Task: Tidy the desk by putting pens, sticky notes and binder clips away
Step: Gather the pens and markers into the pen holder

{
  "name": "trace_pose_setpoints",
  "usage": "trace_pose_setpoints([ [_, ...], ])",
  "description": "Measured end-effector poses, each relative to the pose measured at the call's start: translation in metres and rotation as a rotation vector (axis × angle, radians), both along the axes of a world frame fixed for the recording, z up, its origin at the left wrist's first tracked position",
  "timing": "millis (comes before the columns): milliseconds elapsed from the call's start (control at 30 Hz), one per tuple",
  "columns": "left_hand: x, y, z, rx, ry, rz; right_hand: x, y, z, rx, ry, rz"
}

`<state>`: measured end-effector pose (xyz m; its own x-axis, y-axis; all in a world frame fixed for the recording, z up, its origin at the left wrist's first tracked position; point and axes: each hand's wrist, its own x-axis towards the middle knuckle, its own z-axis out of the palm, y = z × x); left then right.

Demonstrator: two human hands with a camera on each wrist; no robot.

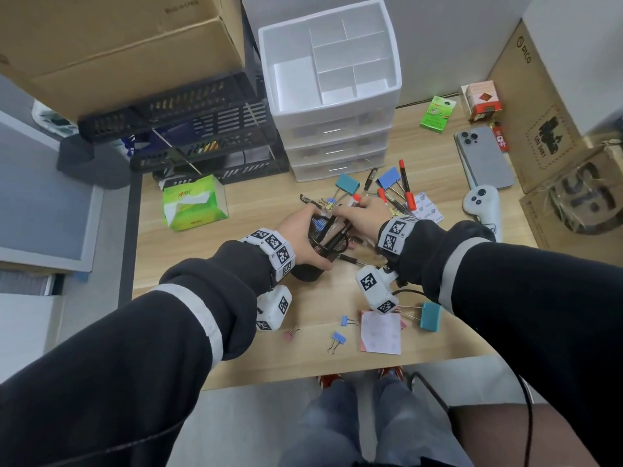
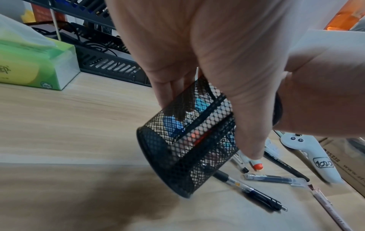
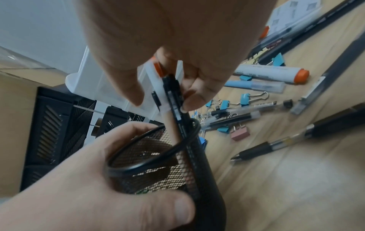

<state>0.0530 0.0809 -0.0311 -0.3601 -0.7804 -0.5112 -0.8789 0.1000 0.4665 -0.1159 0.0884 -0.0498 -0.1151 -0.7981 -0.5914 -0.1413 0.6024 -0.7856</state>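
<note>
My left hand [image 1: 300, 230] grips a black mesh pen cup [image 1: 322, 246], tilted over the desk middle; the cup [image 2: 189, 140] shows mesh sides and a solid base. My right hand [image 1: 360, 214] pinches a bundle of pens [image 3: 171, 100], black ones and a white marker, whose lower ends pass into the cup's mouth [image 3: 150, 157]. More pens [image 1: 404, 187] and blue binder clips [image 1: 347, 183] lie scattered behind the hands. A pink sticky-note pad [image 1: 381, 332], a teal binder clip [image 1: 431, 316] and small blue clips [image 1: 338, 337] lie near the front edge.
A white drawer unit [image 1: 333, 96] with an open divided top stands at the back. Black mesh trays [image 1: 202, 136] sit left of it, a green tissue pack [image 1: 194, 203] in front. A phone [image 1: 482, 156], a white controller [image 1: 482, 203] and cardboard boxes [image 1: 553, 129] occupy the right.
</note>
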Motion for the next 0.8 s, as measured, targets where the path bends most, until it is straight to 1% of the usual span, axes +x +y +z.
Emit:
trace_pose_setpoints([
  [33, 0.000, 0.000, 0.000, -0.008, 0.002, 0.001, 0.000, -0.002, 0.001, -0.023, 0.006, 0.021],
  [133, 0.002, 0.001, -0.001, -0.027, 0.010, 0.007, -0.001, -0.004, 0.005, -0.031, 0.121, 0.103],
  [167, 0.002, 0.001, -0.001, -0.030, 0.013, 0.008, -0.002, -0.005, 0.005, -0.020, 0.126, 0.094],
  [233, 0.002, 0.000, -0.001, -0.032, 0.016, 0.007, -0.004, -0.003, 0.002, -0.074, 0.205, 0.184],
  [267, 0.002, -0.001, -0.001, -0.033, 0.018, 0.009, -0.004, -0.004, 0.001, -0.055, 0.220, 0.228],
  [300, 0.003, -0.002, 0.000, -0.036, 0.019, 0.011, -0.005, -0.005, 0.001, -0.043, 0.197, 0.246],
  [333, 0.005, -0.002, 0.000, -0.038, 0.018, 0.013, -0.008, -0.005, -0.001, -0.031, 0.180, 0.224],
  [367, 0.006, -0.003, 0.001, -0.039, 0.014, 0.011, -0.014, -0.005, -0.007, 0.004, 0.180, 0.163],
  [400, 0.008, -0.004, 0.001, -0.037, 0.007, 0.009, -0.019, -0.006, -0.011, 0.020, 0.233, 0.175],
  [500, 0.016, -0.005, -0.001, -0.030, -0.005, 0.011, -0.038, -0.002, -0.023, -0.013, 0.577, 0.458],
  [600, 0.022, -0.004, -0.004, -0.043, -0.022, 0.014, -0.040, 0.008, -0.026, 0.010, 0.720, 0.815],
  [633, 0.025, -0.003, -0.006, -0.048, -0.036, 0.009, -0.037, 0.012, -0.025, 0.022, 0.755, 0.900],
  [700, 0.029, -0.002, -0.009, -0.053, -0.062, 0.003, -0.032, 0.019, -0.029, 0.030, 0.818, 0.999],
  [800, 0.034, 0.000, -0.013, -0.053, -0.064, 0.017, -0.022, 0.027, -0.040, 0.008, 0.916, 1.042],
])
